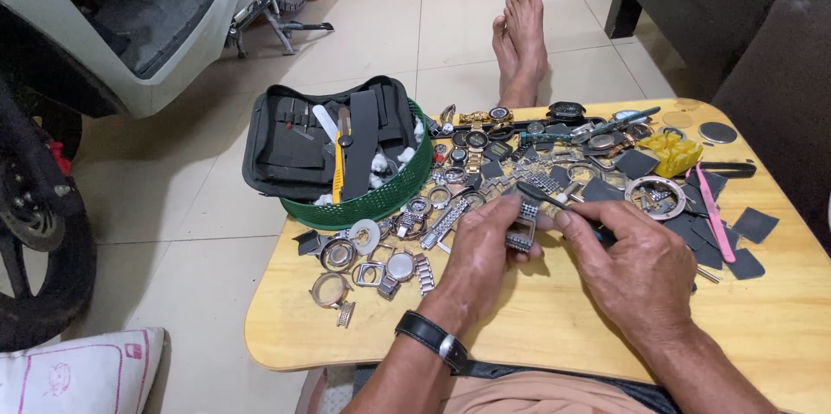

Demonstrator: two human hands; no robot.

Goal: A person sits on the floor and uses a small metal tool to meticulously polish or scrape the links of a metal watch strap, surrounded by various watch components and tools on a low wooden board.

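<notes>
A square metal watch case (522, 228) is being gripped in the closed left hand (485, 245) just above the wooden tabletop (537, 327), while a dark-handled tool (554, 202) is being pinched in the right hand (632, 263). The case is best kept steady and the tip guided gently.

Watch case (523, 228) mostly hidden under left hand (481, 245) fingers; dial can't be read. Tool (554, 202) handle buried in right hand (636, 269). Table (554, 327) right corner cut by frame edge. Parts at far edge too small to ID.
</notes>
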